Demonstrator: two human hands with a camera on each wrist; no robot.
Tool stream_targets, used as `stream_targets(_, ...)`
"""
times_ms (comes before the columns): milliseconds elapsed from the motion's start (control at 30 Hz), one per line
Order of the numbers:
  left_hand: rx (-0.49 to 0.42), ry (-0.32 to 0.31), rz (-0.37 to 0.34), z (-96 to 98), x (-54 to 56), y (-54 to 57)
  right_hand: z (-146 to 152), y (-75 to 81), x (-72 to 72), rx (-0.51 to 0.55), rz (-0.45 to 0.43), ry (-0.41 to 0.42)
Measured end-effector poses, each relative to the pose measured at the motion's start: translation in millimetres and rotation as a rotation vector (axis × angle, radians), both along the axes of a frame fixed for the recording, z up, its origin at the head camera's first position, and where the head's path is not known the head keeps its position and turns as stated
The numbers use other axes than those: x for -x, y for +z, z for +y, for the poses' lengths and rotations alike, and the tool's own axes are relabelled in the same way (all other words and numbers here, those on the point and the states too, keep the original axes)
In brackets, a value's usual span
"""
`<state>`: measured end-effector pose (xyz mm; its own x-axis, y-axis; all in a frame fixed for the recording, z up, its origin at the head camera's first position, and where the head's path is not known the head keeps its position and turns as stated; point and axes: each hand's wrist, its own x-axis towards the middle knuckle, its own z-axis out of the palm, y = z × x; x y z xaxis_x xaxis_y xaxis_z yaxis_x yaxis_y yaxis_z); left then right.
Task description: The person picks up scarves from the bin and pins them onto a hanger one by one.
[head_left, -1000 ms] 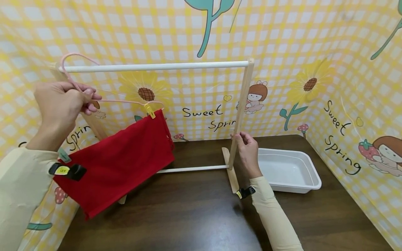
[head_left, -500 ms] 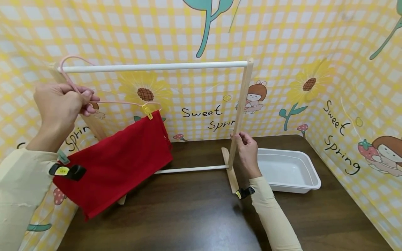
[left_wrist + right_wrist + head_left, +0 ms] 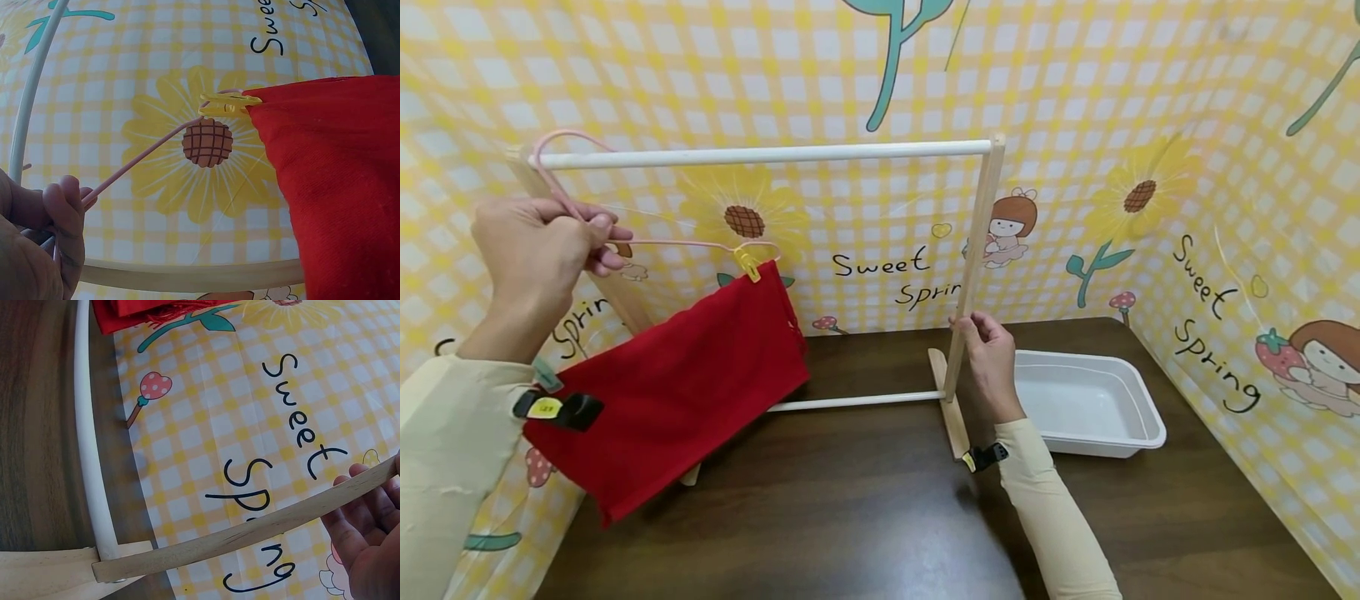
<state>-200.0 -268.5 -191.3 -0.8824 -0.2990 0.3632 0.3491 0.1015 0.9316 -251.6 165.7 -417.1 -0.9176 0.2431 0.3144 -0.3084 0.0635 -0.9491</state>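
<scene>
My left hand (image 3: 538,254) grips a pink clothes hanger (image 3: 681,243) just below its hook, at the left end of the rack's white top rod (image 3: 760,155). The hook arches over that rod in the head view. From the tilted hanger hangs a red cloth (image 3: 677,392) with a fringed edge. A yellow clothespin (image 3: 230,104) pinches its right corner, and a green clothespin (image 3: 547,375) sits at the left one, partly behind my wrist. My right hand (image 3: 988,358) holds the wooden right post (image 3: 250,530) of the rack low down, fingers behind it.
A white plastic basin (image 3: 1082,404) stands right of the rack on the dark wooden table (image 3: 850,508). The rack's white lower rod (image 3: 857,402) runs close above the table. Checkered yellow cloth (image 3: 1075,75) with printed flowers walls the back and sides.
My left hand, the hanger and the red cloth have shifted slightly left, and the rack's left end shows a little further left too. My right hand keeps its hold on the post.
</scene>
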Motion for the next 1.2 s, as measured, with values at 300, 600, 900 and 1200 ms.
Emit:
stream_targets(300, 0.012, 0.014, 0.000, -0.8, 1.3, -0.6, -0.6, -8.8, 6.0, -0.008, 0.054, -0.014)
stream_targets(600, -0.011, 0.003, 0.011, -0.2, 0.7, -0.1, -4.4, 15.7, -11.6, -0.006, 0.010, 0.008)
stream_targets(900, 0.091, 0.050, -0.040, -1.3, 1.7, -4.2, -6.6, 17.7, -14.8, 0.004, -0.002, 0.012)
stream_targets(1200, 0.045, 0.042, -0.036, -1.1, 5.4, -7.5, -1.3, 0.0, 0.6, 0.016, -0.007, 0.013)
